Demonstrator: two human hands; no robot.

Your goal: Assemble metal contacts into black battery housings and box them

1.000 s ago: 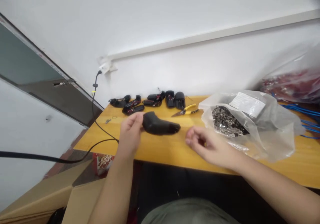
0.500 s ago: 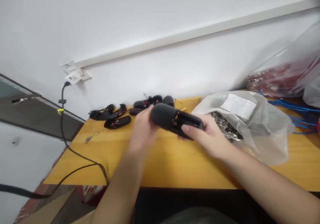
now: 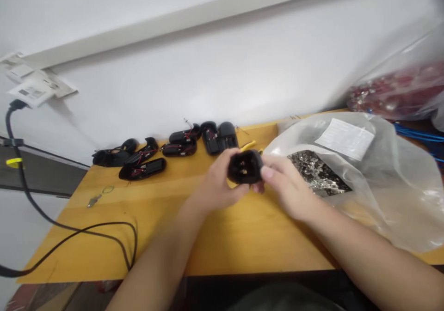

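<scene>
Between my two hands is a black plastic housing (image 3: pixel 245 167), held above the table with its hollow end facing me. Small brass-coloured metal contacts show inside it. My left hand (image 3: pixel 218 184) is closed around its left side, thumb underneath. My right hand (image 3: pixel 286 181) grips the right edge, with the thumb on the near rim and fingertips below. Behind, along the wall, lie several similar black housings (image 3: pixel 180 148) with thin red and black wires. A yellow-handled tool (image 3: pixel 248 145) lies just beyond my hands, mostly hidden.
A clear plastic bag (image 3: pixel 391 195) on the right holds many small metal pieces (image 3: pixel 317 172) and a white label (image 3: pixel 345 138). Farther back stands a bag of red parts (image 3: pixel 398 89). Keys (image 3: pixel 94 200) and a black cable (image 3: pixel 100 228) lie on the left of the wooden table (image 3: pixel 243 237).
The housing has turned from lying lengthwise across my view to its open end facing me. My left hand has shifted its hold, and the view has moved closer to the table.
</scene>
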